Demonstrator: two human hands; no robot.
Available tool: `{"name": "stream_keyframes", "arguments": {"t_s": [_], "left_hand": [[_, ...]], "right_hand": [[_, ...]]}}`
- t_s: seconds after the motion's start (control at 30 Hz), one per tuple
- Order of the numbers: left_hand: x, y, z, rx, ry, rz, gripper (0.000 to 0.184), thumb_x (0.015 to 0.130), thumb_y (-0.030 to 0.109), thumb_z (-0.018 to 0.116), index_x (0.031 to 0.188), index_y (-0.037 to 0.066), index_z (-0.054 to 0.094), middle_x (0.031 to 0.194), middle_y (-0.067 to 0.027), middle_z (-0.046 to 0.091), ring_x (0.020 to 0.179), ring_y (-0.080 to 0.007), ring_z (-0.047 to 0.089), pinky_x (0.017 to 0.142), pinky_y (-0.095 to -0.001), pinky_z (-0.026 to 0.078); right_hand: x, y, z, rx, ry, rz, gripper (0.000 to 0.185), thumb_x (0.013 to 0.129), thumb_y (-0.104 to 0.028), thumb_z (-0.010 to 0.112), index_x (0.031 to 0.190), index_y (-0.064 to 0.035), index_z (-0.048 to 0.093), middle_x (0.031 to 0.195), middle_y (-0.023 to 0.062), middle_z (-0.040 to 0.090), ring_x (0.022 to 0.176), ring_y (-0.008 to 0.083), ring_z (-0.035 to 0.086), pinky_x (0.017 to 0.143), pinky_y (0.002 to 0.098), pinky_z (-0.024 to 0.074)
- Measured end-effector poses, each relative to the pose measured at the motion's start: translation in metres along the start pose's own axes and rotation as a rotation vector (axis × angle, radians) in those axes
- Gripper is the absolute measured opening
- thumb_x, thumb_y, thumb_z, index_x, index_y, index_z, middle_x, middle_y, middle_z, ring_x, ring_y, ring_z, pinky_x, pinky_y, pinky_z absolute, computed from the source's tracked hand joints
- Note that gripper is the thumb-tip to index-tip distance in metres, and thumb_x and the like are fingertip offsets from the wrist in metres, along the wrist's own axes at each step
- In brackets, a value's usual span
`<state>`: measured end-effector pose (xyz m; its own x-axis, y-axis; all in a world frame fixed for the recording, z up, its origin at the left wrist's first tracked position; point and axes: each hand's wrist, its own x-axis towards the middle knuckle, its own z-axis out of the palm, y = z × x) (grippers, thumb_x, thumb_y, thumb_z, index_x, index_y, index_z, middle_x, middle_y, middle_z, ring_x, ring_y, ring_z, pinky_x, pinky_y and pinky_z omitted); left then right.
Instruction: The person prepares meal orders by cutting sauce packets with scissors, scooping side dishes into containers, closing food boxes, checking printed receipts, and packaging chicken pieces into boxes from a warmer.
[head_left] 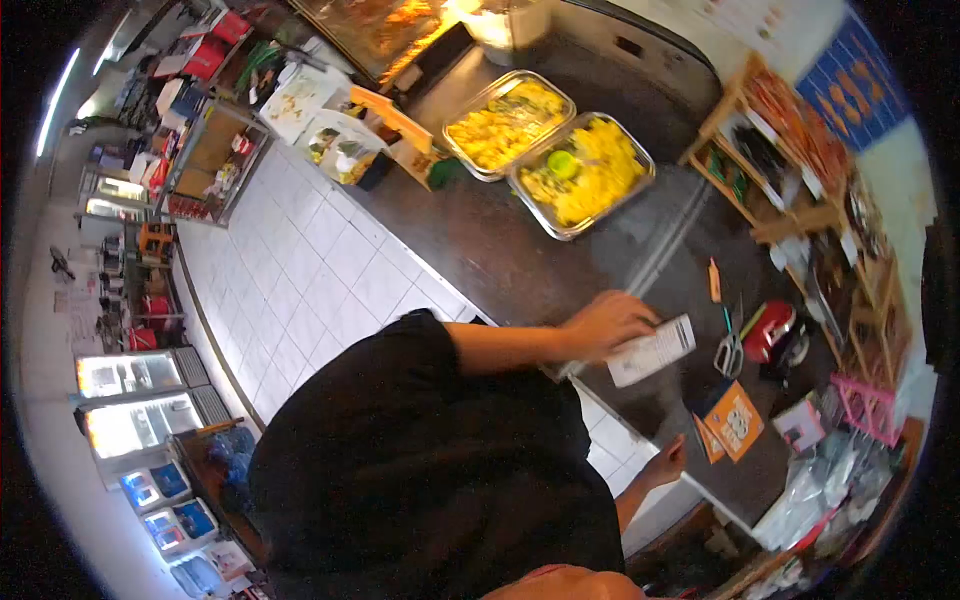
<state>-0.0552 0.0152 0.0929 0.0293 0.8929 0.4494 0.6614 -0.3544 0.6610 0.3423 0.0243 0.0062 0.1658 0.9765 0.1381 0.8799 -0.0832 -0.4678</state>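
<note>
My left hand [612, 325] holds a white printed card [655, 352] over the dark counter, its fingers curled on the card's near end. My right hand [665, 464] hovers by the counter's front edge, fingers curled in, with nothing visible in them. Close to that hand lies an orange printed card or packet [735, 420], and a smaller orange piece sits beside it. Beyond the white card are scissors [730, 352] with pale handles, a thin tool with an orange handle [714, 282], and a glossy red object [770, 332] whose kind I cannot tell.
Two foil trays of yellow food [582, 172] [508, 122] stand further along the counter [470, 235]. A wooden rack [765, 150] lines the wall side. Clear plastic bags [825, 485] and a pink basket [865, 408] crowd the near end. Behind me are a tiled floor [310, 250] and lit fridges [140, 420].
</note>
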Motion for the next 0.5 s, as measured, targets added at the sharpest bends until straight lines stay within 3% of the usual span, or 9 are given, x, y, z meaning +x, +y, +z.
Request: {"name": "stream_keyframes", "arguments": {"t_s": [0.03,0.07,0.1,0.17,0.27,0.4,0.5], "left_hand": [[-0.038,-0.032,-0.052,0.031,0.171,-0.13,0.04,0.075,0.011,0.076,0.114,0.014,0.068,0.126,-0.0098,0.061,0.123,-0.0339,0.053,0.103,-0.0499,0.041],[-0.077,-0.073,-0.098,0.168,0.314,-0.22,0.041,0.073,0.007,0.073,0.113,0.013,0.068,0.124,-0.0098,0.062,0.119,-0.035,0.056,0.102,-0.0487,0.042],[-0.119,-0.104,-0.149,0.474,0.38,-0.391,0.042,0.072,0.007,0.071,0.114,0.012,0.067,0.123,-0.0117,0.062,0.117,-0.0366,0.057,0.1,-0.0499,0.044],[-0.206,-0.173,-0.235,0.783,0.666,-0.644,0.045,0.071,0.01,0.07,0.116,0.008,0.064,0.121,-0.0188,0.06,0.121,-0.0382,0.053,0.105,-0.0512,0.04],[-0.281,-0.22,-0.337,0.987,0.538,-1.091,0.069,0.08,0.022,0.077,0.141,0.009,0.046,0.143,-0.0143,0.045,0.137,-0.0371,0.037,0.109,-0.0574,0.034],[-0.311,-0.239,-0.374,0.985,0.285,-1.192,0.077,0.079,0.023,0.078,0.145,0.007,0.041,0.141,-0.0137,0.048,0.138,-0.0352,0.039,0.108,-0.0567,0.035],[-0.317,-0.224,-0.363,0.948,0.234,-1.137,0.079,0.077,0.022,0.078,0.144,0.006,0.04,0.14,-0.0145,0.049,0.136,-0.0333,0.041,0.106,-0.0561,0.035]], "right_hand": [[-0.013,-0.046,-0.004,-0.036,-0.087,0.005,0.044,0.101,-0.034,0.063,0.081,0.0039,0.072,0.071,0.0186,0.068,0.059,0.029,0.063,0.056,0.0426,0.0501],[-0.025,-0.051,0.028,0.067,0.021,-0.115,0.043,0.101,-0.034,0.065,0.075,-0.001,0.073,0.067,0.0125,0.069,0.054,0.0197,0.062,0.053,0.0371,0.0502],[-0.036,-0.077,0.054,0.17,0.071,-0.248,0.044,0.102,-0.034,0.064,0.075,0.0001,0.072,0.066,0.012,0.068,0.053,0.0205,0.06,0.052,0.036,0.0498],[-0.053,-0.168,0.074,0.216,-0.139,-0.234,0.042,0.102,-0.031,0.063,0.076,0.0009,0.071,0.066,0.0111,0.066,0.057,0.021,0.059,0.053,0.0369,0.0477],[-0.086,-0.321,0.102,0.451,-0.376,-0.453,0.036,0.1,-0.024,0.065,0.074,0.0015,0.068,0.067,0.0095,0.06,0.06,0.0218,0.056,0.057,0.0373,0.0438],[-0.137,-0.477,0.104,0.505,-0.646,-0.749,0.031,0.096,-0.018,0.067,0.073,0.0018,0.063,0.069,0.0105,0.057,0.06,0.0225,0.054,0.057,0.0361,0.0422],[-0.172,-0.531,0.118,0.555,-0.729,-0.832,0.028,0.095,-0.016,0.068,0.074,0.0006,0.062,0.07,0.0105,0.058,0.06,0.0241,0.056,0.057,0.0376,0.0434]]}}
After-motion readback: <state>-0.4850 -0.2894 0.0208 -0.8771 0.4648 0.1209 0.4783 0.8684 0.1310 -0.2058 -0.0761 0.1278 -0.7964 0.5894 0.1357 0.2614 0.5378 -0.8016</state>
